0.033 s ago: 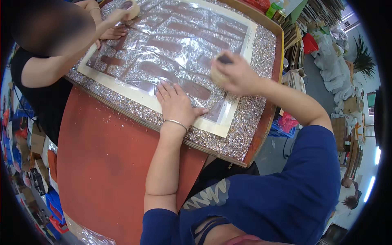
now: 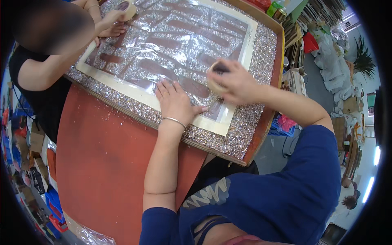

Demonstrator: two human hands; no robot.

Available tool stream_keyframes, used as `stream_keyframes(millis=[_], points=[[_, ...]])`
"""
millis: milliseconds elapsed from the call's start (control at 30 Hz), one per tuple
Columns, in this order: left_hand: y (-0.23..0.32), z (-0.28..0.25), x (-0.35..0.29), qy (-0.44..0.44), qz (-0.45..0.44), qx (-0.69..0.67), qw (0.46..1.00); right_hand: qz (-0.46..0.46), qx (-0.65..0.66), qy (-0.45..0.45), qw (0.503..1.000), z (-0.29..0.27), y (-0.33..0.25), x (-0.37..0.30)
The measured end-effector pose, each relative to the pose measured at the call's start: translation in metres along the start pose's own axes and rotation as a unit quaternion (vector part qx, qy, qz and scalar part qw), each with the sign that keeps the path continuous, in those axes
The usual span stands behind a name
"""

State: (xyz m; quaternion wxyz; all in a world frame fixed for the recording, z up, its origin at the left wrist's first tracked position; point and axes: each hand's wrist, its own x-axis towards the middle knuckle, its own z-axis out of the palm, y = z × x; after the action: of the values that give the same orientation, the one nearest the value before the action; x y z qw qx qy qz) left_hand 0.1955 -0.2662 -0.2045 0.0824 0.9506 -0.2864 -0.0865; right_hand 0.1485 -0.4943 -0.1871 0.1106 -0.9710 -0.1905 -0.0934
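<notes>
The clear patterned sheet (image 2: 163, 43) with its pale border (image 2: 222, 127) lies on glitter (image 2: 265, 53) in a shallow tray (image 2: 279, 63). At its six o'clock the left hand (image 2: 175, 100) rests flat, thumb splayed, while at four the slightly blurred right hand (image 2: 239, 81) grips a tape roll (image 2: 214, 83). Over at half past ten, a co-worker's hand (image 2: 113, 18) holds another roll (image 2: 130, 12); the red bench (image 2: 114, 163) spreads toward seven.

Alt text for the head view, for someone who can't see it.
A person's right hand holds a round cream tape roll over a cream-bordered, clear plastic sheet on silver glitter, their left hand spread on the sheet. At upper left, a co-worker's hand holds another cream roll.
</notes>
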Motion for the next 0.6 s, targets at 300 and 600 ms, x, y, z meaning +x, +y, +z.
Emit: stream_keyframes(millis=[300, 600], points=[[-0.037, 0.005, 0.019, 0.048, 0.026, -0.176, 0.983, -0.002, -0.128, 0.058, 0.99, 0.03, 0.015, 0.05], [-0.056, -0.008, 0.023, 0.025, -0.005, -0.253, 0.967, -0.123, -0.057, 0.036, 0.99, 0.045, -0.046, 0.069]])
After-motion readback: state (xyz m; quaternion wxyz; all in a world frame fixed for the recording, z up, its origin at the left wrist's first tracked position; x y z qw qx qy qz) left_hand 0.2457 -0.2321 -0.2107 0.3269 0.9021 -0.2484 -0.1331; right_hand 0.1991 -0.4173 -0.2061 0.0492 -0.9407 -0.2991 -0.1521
